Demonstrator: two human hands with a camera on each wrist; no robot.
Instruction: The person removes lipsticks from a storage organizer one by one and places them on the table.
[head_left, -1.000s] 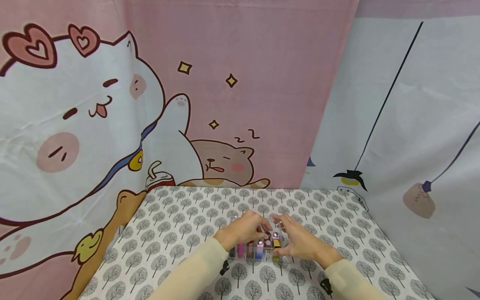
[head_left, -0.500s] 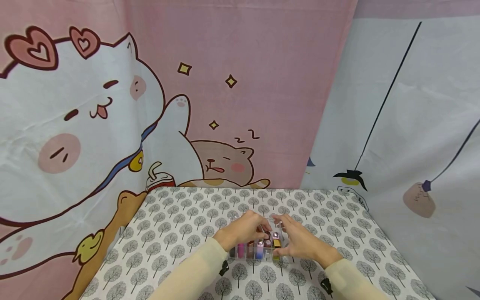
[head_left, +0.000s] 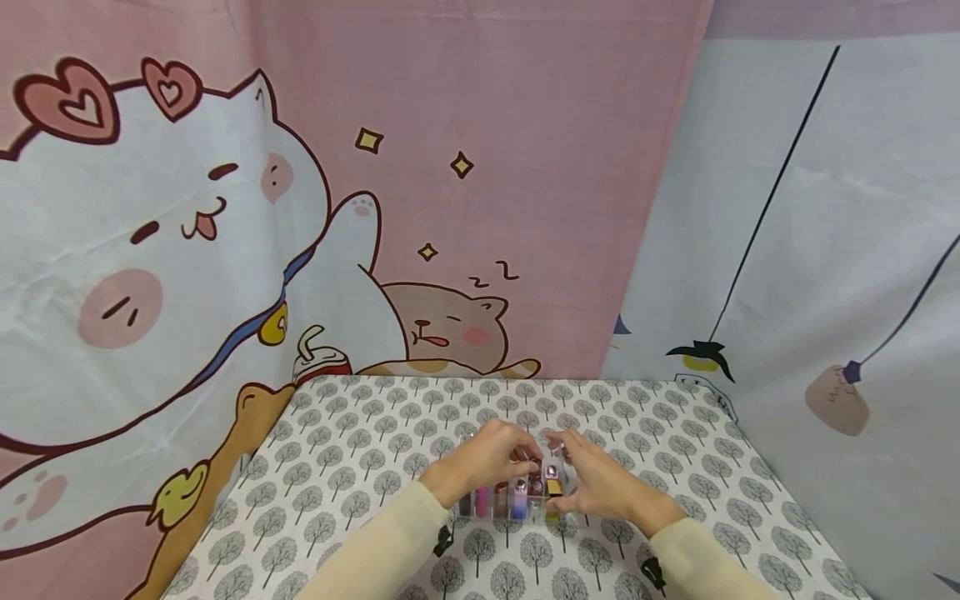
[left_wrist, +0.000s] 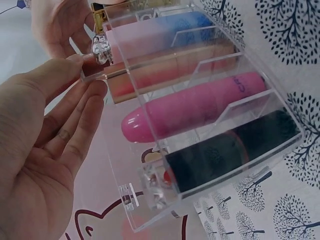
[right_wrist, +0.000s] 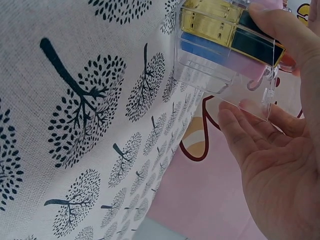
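Observation:
A clear compartment organizer [head_left: 487,518] stands on the table, holding several lipstick-like tubes. My left hand [head_left: 491,458] is over its right half, thumb and fingertips pinching the end of a dark red tube [left_wrist: 93,69]; the tube's lower part is hard to make out. With thumb in front and fingers behind, my right hand [head_left: 600,483] grips the organizer's right end. Beside that thumb is a tube with a gold and dark body [right_wrist: 257,46]. Further left are a pink-and-blue tube [left_wrist: 155,40], a magenta tube [left_wrist: 195,107] and a black tube [left_wrist: 230,155].
A white cloth with tree prints [head_left: 337,467] covers the table. Behind it hangs a pink curtain [head_left: 562,208] with cartoon cats. A pale curtain [head_left: 847,250] closes off the right side. Dark straps show at both wrists.
My left fingers have shifted very slightly over the organizer, with the dark red tube still at their tips. The right hand and the organizer have stayed in place.

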